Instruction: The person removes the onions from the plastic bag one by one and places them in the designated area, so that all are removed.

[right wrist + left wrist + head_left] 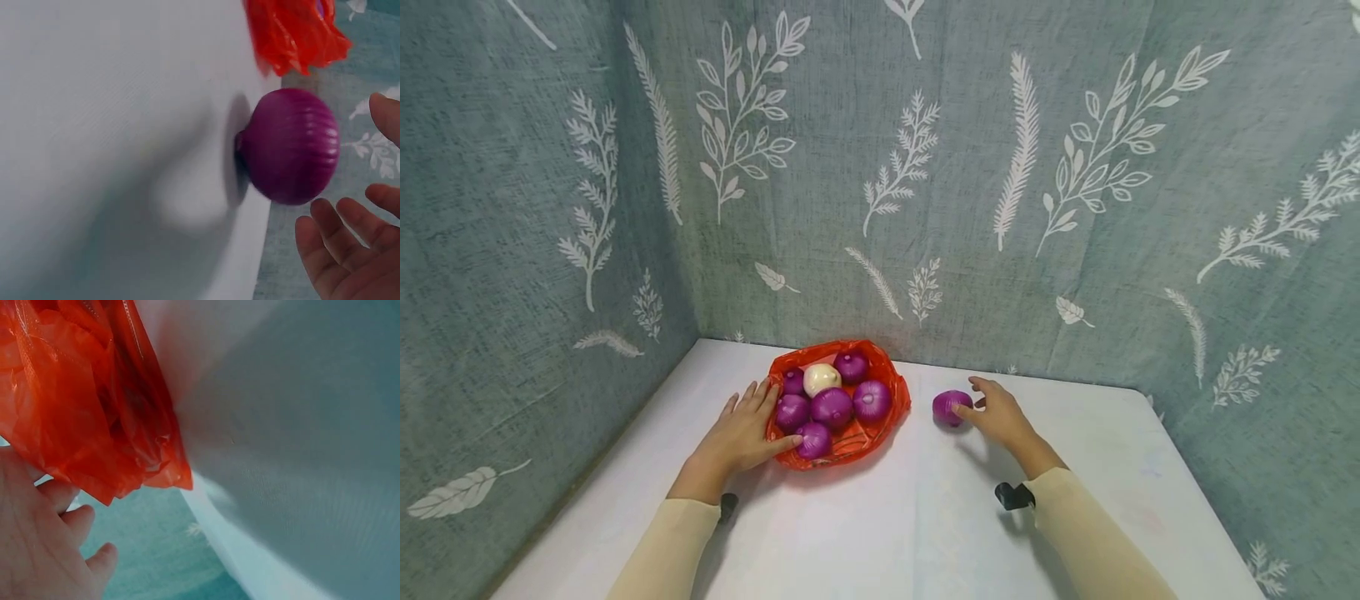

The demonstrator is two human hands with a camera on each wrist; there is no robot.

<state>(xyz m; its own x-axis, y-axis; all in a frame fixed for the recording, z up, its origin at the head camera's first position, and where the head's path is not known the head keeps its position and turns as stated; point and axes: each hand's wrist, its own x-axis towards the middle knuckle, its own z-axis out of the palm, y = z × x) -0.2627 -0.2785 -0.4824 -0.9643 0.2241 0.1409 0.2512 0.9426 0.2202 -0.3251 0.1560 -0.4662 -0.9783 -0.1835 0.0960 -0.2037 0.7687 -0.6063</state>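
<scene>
A red plastic bag [857,446] lies with its mouth spread wide on the white table, and several purple onions [832,408] and one white onion [822,379] sit inside. My left hand [741,433] rests against the bag's left side, fingers extended along the rim and thumb reaching over it by the front onion. To the right of the bag, a single purple onion [290,147] stands on the table. My right hand [1003,417] is beside that onion with fingers spread and thumb close to its surface; whether they touch, I cannot tell.
The white table [865,542] meets a grey-green cloth backdrop [955,250] with white leaf prints at the back and left. A dark wrist mount [1015,497] sticks out from the right sleeve above the tabletop.
</scene>
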